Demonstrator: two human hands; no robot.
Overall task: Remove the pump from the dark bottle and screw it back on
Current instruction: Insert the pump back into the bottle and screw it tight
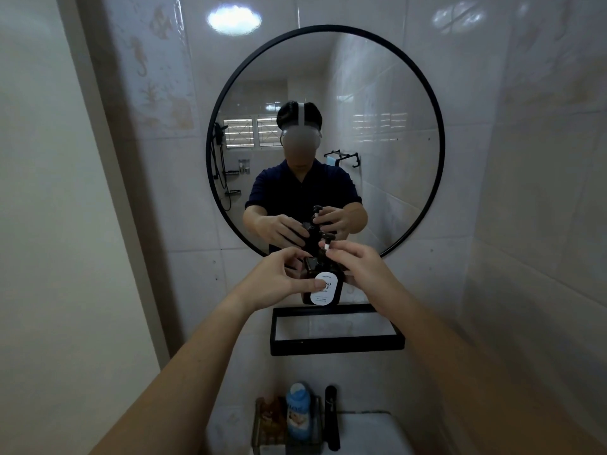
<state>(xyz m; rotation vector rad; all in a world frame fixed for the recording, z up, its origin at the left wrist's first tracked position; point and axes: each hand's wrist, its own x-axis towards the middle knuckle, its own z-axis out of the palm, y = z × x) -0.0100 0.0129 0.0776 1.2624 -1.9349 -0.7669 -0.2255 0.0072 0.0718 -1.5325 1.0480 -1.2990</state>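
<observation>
A dark bottle point(338, 284) with a white oval label stands on the black wall shelf point(335, 348) under the round mirror. My left hand point(282, 277) grips the bottle's left side, thumb across the label. Its black pump point(326, 239) with a white collar rises from the neck. My right hand point(358, 261) pinches the pump near its top, fingers curled around it. I cannot tell whether the pump is seated on the neck.
A round black-framed mirror point(440, 126) hangs on the tiled wall and reflects a person and both hands. Below the shelf stand a blue bottle point(298, 412), a black faucet point(332, 415) and a wire rack point(266, 421) by a white basin point(371, 431).
</observation>
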